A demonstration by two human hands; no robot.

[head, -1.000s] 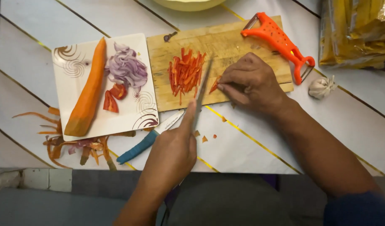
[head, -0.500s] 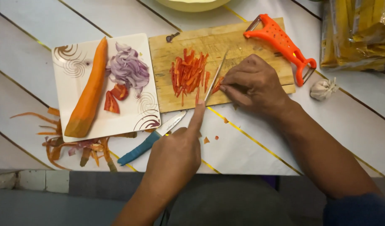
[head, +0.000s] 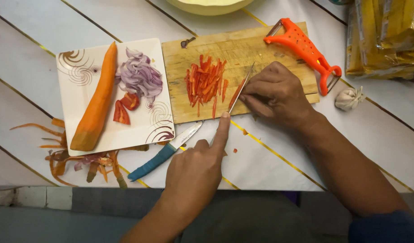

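On a wooden cutting board [head: 261, 49] lies a pile of thin red pepper strips [head: 204, 83]. My left hand [head: 195, 173] grips a kitchen knife [head: 242, 85], index finger stretched along the spine, with the blade angled down onto a red pepper piece [head: 236, 94]. My right hand [head: 276, 92] rests on the board and pins that piece with curled fingertips right beside the blade. Most of the piece is hidden under those fingers.
A square white plate [head: 81, 72] left of the board holds a peeled carrot [head: 96, 101], sliced purple onion [head: 139, 76] and red pepper chunks [head: 123, 108]. Nearby are a blue-handled knife [head: 159, 157], carrot peels [head: 67, 157], an orange peeler [head: 306, 49], a garlic bulb [head: 348, 98], yellow packets [head: 387, 36] and a bowl rim [head: 211, 5].
The knife blade has stepped to the right along the pepper piece, toward my right fingertips, leaving more strips on its left. My right hand has stayed put.
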